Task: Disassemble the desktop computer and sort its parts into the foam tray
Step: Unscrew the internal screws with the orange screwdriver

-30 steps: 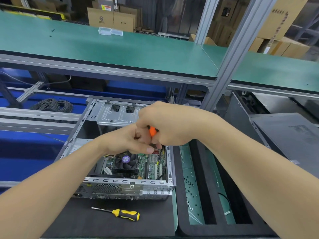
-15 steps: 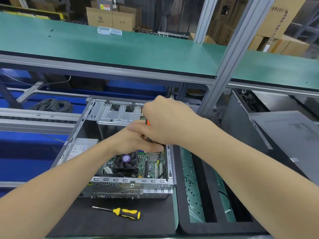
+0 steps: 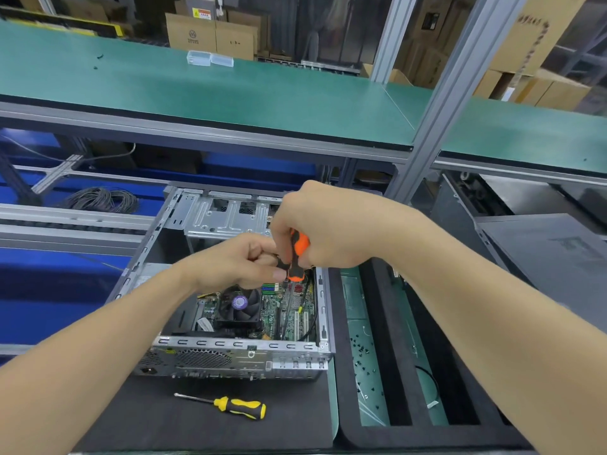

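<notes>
The right hand has its fingers curled round the handle of an orange screwdriver. The left hand pinches the lower end of that handle to steady it. The shaft runs down from the fingers toward the board inside the open case, but I cannot tell which screw the tip sits on. I'd put the job at early to middling. The cover is off and loose screws lie in the tray just right of the fingers, yet the fan, board and drive cage are all in the case. Room is tight below the fingers, with the case's right wall close beside the shaft and the cage just beyond. Above them it is open up to the shelf. A yellow screwdriver lies on the tabletop, well below the fingers.
</notes>
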Tool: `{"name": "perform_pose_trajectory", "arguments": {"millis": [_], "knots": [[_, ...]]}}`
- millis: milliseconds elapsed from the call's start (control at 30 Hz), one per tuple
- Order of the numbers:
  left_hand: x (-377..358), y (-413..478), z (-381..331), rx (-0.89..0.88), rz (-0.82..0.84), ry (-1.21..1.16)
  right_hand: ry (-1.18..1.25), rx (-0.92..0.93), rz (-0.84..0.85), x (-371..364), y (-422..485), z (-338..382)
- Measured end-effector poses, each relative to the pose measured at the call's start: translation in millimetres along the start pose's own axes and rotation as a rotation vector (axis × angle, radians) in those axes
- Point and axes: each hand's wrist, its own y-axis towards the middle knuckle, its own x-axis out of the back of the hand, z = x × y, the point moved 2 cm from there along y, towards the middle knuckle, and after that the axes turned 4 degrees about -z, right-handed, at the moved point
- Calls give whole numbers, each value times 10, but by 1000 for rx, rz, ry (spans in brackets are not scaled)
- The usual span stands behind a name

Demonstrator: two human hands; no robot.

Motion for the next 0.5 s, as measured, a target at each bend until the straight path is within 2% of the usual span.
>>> {"name": "perform_pose_trajectory", "arguments": {"millis": [167, 267, 333, 433, 500], "knots": [[2, 87, -145, 70, 13, 220, -18, 62, 39, -74, 46, 66], [-62, 136, -154, 33, 22, 209, 33, 75, 60, -97, 53, 46], [-89, 155, -134, 27, -27, 157, 60, 97, 69, -84, 40, 18], [-101, 167, -88, -7, -178, 210, 125, 20, -37, -88, 36, -16], [-148, 174, -77, 31, -211, 213, -51, -94, -162, -137, 56, -9]]}}
